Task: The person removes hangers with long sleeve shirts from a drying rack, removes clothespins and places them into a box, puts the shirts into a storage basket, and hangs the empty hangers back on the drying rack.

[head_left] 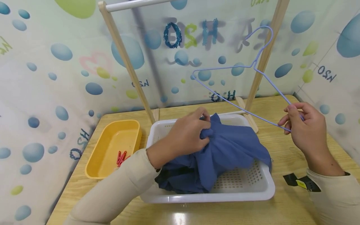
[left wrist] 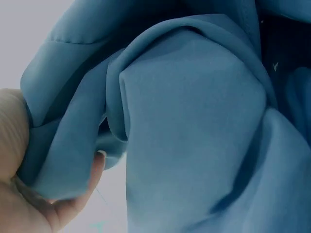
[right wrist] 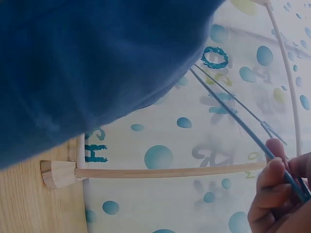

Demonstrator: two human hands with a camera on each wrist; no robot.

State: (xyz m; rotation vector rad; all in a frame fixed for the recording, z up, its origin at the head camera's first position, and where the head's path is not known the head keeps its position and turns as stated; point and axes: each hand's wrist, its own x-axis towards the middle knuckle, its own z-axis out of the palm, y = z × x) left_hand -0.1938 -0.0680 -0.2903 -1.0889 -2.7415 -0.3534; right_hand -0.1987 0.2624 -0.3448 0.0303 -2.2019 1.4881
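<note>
My left hand point(head_left: 189, 132) grips a bunched fold of a blue cloth garment point(head_left: 230, 143), lifting part of it over a white plastic basket point(head_left: 213, 197). The rest of the garment sags into the basket and over its right rim. In the left wrist view, fingers and thumb curl round the blue fabric point(left wrist: 189, 111). Off to the right, my right hand point(head_left: 306, 128) pinches one lower corner of a thin blue-purple wire hanger point(head_left: 225, 99), its hook pointing up and its other end reaching above the garment. The right wrist view shows the hanger point(right wrist: 233, 114) running out from the fingers.
A yellow tray point(head_left: 97, 156) holding several red clothespins point(head_left: 121, 158) stands left of the basket. Behind the basket rises a wooden rack point(head_left: 127, 62) with a white top bar point(head_left: 137, 3). A black strap point(head_left: 302, 182) lies near the right sleeve.
</note>
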